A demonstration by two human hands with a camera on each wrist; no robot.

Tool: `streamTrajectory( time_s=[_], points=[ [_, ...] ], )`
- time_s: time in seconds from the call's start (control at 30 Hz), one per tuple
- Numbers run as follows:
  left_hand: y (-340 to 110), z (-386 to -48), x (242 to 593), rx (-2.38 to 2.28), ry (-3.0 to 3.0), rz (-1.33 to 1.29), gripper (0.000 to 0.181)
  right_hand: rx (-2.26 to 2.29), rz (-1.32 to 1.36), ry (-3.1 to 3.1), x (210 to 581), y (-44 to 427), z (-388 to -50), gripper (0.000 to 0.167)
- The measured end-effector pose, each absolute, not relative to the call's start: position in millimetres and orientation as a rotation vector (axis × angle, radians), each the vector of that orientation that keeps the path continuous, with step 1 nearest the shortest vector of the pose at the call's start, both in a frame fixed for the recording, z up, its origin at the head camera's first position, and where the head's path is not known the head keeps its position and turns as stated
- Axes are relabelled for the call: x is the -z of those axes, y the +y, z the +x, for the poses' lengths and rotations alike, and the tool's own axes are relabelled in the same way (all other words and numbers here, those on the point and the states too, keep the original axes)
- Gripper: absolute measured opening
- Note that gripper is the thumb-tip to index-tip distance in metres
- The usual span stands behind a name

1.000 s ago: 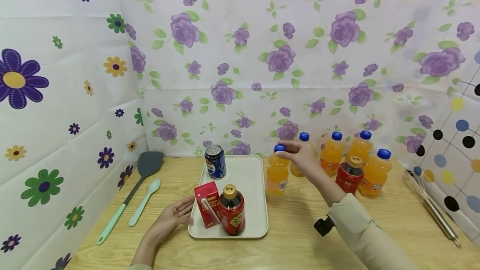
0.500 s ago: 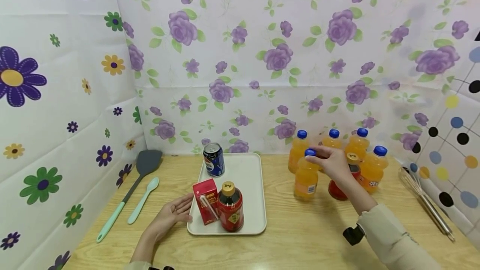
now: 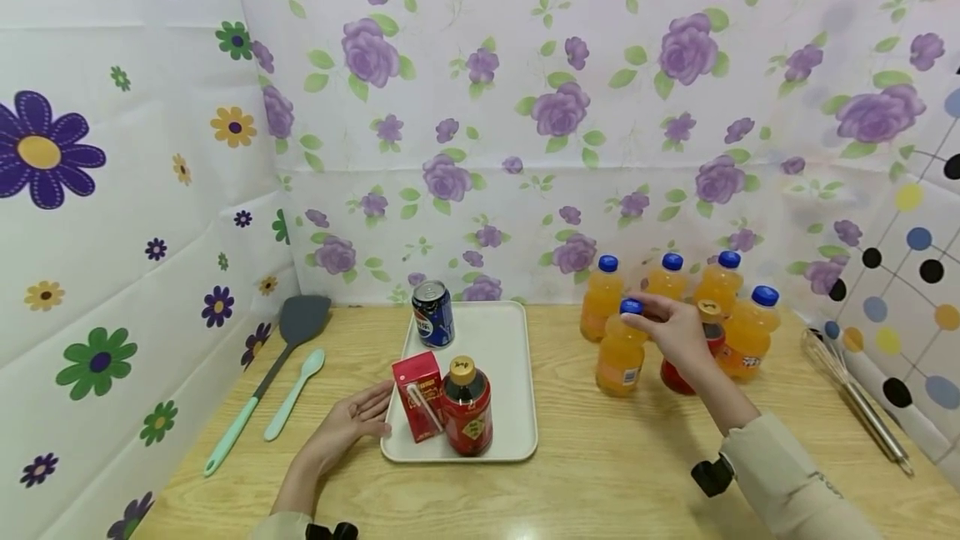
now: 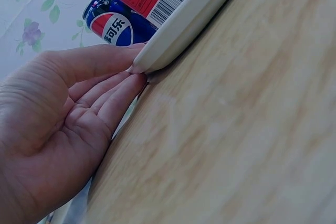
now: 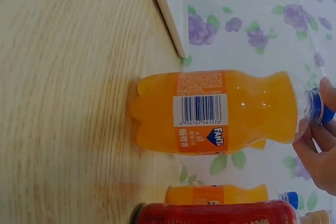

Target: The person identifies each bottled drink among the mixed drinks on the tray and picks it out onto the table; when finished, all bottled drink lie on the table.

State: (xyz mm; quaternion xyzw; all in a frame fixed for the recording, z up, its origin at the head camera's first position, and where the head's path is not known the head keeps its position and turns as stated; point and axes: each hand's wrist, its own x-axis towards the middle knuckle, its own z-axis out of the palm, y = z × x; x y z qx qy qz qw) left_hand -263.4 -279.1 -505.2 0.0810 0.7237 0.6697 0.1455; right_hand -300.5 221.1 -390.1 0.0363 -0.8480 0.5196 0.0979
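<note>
My right hand [image 3: 675,336] pinches the blue cap of an orange soda bottle [image 3: 621,361], upright on the wooden table right of the tray. In the right wrist view the bottle [image 5: 252,106] shows its barcode label, with fingertips around the cap. At the near left corner of a white tray [image 3: 510,415], my left hand [image 3: 341,436] holds the rim [image 4: 181,35] between thumb and fingers. On the tray stand a red drink carton [image 3: 407,369] with a straw, a gold-capped red-labelled bottle [image 3: 468,423] and a blue cola can [image 3: 432,319].
Several more orange soda bottles [image 3: 750,336] and another gold-capped red bottle [image 3: 678,377], partly hidden by my right hand, stand behind and right of it. A dark spatula [image 3: 303,319] and pale green spoon [image 3: 296,394] lie left; a whisk [image 3: 858,398] lies right.
My right hand has carried the orange soda bottle rightward from beside the tray toward the other bottles; over the last half second it barely moved. My left hand stayed at the tray's corner.
</note>
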Motion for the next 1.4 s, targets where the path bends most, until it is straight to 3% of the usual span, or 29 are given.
streamTrajectory(
  time_s=[0.8, 1.03, 1.4],
  points=[
    [-278, -263, 507, -1.923, 2.085, 0.268, 0.082, -1.564, 0.274, -2.519, 377, 226, -296, 0.061],
    [-279, -261, 504, -1.909, 2.104, 0.264, 0.082, -1.536, 0.467, -2.406, 364, 192, -294, 0.045],
    [-277, -261, 504, -1.926, 2.093, 0.224, 0.082, -1.693, 0.71, -2.488, 376, 122, -284, 0.04]
  ],
)
